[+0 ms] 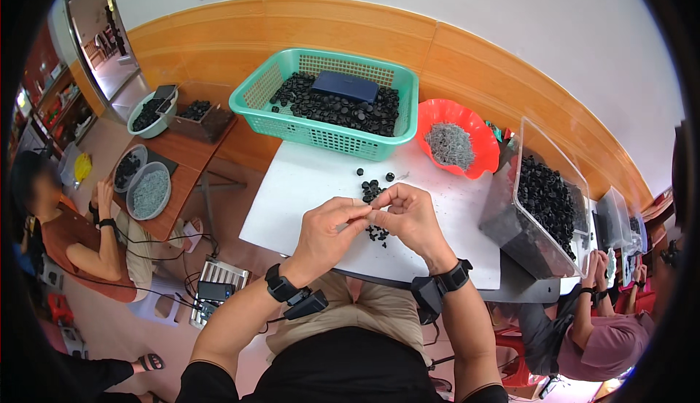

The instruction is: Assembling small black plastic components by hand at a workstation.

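My left hand (329,229) and my right hand (410,217) meet over the white tabletop (292,199), fingertips pinched together. Whatever they hold between them is too small and covered to make out. Just beyond and beneath the fingers lies a loose pile of small black parts (372,190). More tiny black pieces (378,236) are scattered on the near side of the hands. Two small round black caps sit apart from the pile, one of them a black cap (390,177) to the right.
A green basket (321,138) of black parts, with a dark blue case (345,86) on top, stands at the back. Right of it is a red bowl (477,122) of thin grey metal pieces. A clear bin (503,210) of black parts stands right. Other people sit both sides.
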`<state>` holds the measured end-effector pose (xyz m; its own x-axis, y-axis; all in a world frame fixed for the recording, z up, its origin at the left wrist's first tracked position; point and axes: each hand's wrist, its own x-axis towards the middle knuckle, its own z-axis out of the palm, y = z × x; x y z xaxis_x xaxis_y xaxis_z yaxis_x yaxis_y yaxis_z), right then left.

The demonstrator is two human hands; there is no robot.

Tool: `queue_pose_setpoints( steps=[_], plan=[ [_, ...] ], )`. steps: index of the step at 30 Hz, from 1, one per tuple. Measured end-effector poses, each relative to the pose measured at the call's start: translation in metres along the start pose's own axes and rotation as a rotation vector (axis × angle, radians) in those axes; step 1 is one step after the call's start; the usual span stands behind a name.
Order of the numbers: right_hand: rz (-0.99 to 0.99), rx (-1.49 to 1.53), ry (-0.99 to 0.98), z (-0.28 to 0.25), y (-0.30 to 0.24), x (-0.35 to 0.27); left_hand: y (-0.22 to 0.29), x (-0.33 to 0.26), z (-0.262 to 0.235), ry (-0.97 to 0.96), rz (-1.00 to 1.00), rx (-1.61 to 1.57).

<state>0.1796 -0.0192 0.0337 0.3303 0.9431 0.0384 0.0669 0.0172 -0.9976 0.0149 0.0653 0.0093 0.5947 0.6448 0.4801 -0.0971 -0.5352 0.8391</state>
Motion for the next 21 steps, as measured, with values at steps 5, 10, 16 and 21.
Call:
queue_pose_setpoints(
  steps=[5, 10, 16, 21],
  plan=[
    [0.047, 0.046, -0.067, -0.005, 0.001, -0.008, 0.002, -0.002, -0.004, -0.040, 0.055, 0.018],
    [0.024, 0.029, -0.097, -0.005, 0.008, -0.017, 0.004, -0.005, -0.006, -0.095, 0.149, 0.140],
    [-0.007, -0.129, -0.040, -0.025, 0.007, -0.002, 0.005, -0.011, -0.004, -0.012, 0.021, 0.039],
    [-0.412, -1.036, 0.201, -0.067, 0.019, 0.029, 0.001, -0.010, -0.006, -0.051, 0.019, 0.019]
  ],
)
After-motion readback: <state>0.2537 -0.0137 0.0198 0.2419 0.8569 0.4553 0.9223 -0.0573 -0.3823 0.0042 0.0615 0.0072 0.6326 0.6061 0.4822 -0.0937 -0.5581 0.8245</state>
